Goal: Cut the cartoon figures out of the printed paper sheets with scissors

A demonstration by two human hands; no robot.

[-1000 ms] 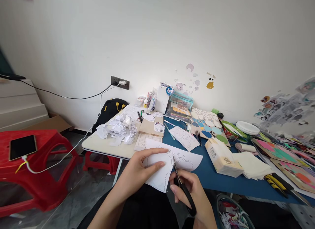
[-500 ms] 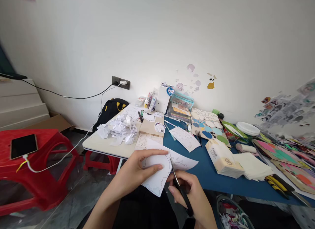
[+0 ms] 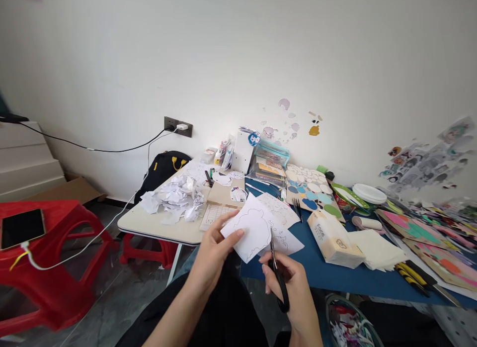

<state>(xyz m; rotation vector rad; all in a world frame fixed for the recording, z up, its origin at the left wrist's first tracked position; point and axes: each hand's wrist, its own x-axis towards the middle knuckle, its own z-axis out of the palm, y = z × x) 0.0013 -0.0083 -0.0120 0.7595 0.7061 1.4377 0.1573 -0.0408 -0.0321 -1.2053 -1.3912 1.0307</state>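
My left hand (image 3: 222,240) pinches the left edge of a white paper sheet (image 3: 251,230) printed with a line drawing, thumb on top and fingers behind. In my right hand (image 3: 288,277) is a pair of black-handled scissors (image 3: 280,282), its blades pointing up at the paper. The blades lie along the drawing's right outline, with a partly cut flap of the sheet (image 3: 288,241) spreading to their right. Whether the blades are fully closed is hard to see. Another drawn sheet (image 3: 279,208) lies on the blue table mat behind.
Crumpled paper scraps (image 3: 177,198) heap on the white tabletop at left. A tissue pack (image 3: 333,240) and yellow-black cutters (image 3: 412,277) lie on the blue mat (image 3: 320,277). Below the edge stands a scrap bin (image 3: 352,322). A phone (image 3: 23,228) rests on a red stool (image 3: 55,267).
My left hand has moved its grip to the paper's left edge and the sheet is turned and raised slightly. The scissors have shifted a little right, and the view has swung slightly right.
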